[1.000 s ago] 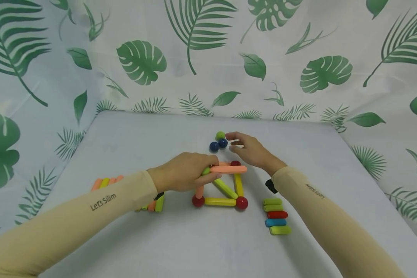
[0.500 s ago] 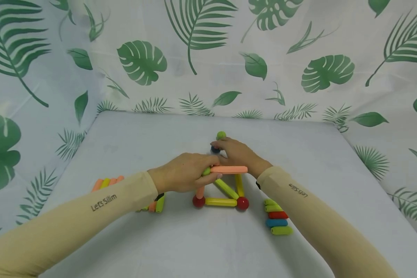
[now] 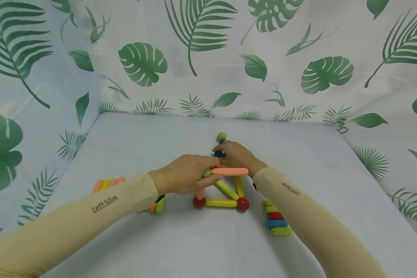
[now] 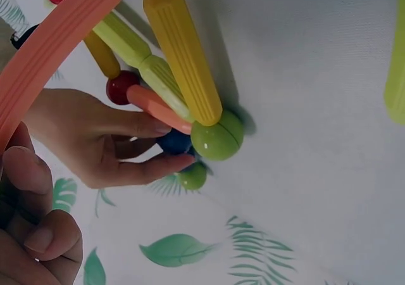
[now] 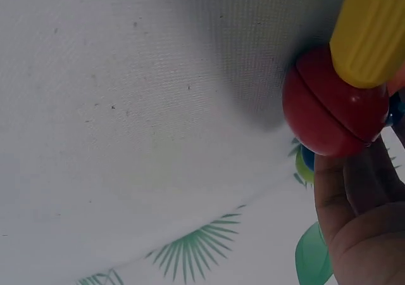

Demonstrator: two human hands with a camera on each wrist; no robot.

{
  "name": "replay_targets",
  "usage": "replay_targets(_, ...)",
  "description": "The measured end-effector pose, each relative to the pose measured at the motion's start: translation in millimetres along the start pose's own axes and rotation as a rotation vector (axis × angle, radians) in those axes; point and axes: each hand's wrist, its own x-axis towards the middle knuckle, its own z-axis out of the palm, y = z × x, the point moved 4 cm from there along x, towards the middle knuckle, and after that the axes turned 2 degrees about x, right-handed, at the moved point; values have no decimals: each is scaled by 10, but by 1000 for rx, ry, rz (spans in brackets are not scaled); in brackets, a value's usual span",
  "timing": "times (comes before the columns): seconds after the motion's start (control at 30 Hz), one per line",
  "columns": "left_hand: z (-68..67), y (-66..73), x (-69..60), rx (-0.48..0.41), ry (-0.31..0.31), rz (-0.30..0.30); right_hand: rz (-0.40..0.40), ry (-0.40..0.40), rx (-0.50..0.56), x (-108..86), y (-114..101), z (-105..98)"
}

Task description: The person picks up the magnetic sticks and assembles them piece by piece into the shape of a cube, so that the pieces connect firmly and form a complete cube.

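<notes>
A frame of coloured magnetic rods and balls stands mid-table, with red balls (image 3: 242,204), a yellow rod (image 3: 221,202) and a light green rod (image 3: 226,189). My left hand (image 3: 182,173) grips its top, thumb and fingers about a green ball (image 3: 207,173) and the end of an orange rod (image 3: 231,172). Behind the frame, my right hand (image 3: 239,156) pinches a dark blue ball (image 4: 172,143) between thumb and finger. In the left wrist view, that ball sits close beside the frame's green corner ball (image 4: 217,135); whether they touch I cannot tell.
Beyond my right hand lie a loose green ball (image 3: 221,136) and a second blue ball, mostly hidden. Short rods (image 3: 281,231) are lined up at the right. Orange and yellow rods (image 3: 105,183) and a green rod (image 3: 160,204) lie at the left, partly under my sleeve.
My right hand has moved left and nearer, from beside the loose balls onto a blue ball, which has shifted slightly toward the frame. My left hand has stayed nearly still.
</notes>
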Motion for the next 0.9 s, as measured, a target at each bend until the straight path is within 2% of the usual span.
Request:
replay_targets(0.1, 4, -1, 1, -1, -1, -3, 10, 34, 77, -57, 15, -43)
replay_targets(0.27, 4, -24, 4, 25, 10, -31, 7, 44, 353, -265, 82, -203)
replay_targets(0.43, -12, -46, 4, 46, 17, -71, 28, -28, 533, -526, 224, -391)
replay_targets(0.57, -22, -55, 2, 69, 29, -94, 60, -130, 637, -717, 356, -501)
replay_targets(0.73, -23, -53, 9, 70, 31, -93, 10, -267, 784, -899, 396, -549)
replay_targets(0.9, -34, -52, 9, 62, 36, -81, -50, -288, 905, -969, 356, -563)
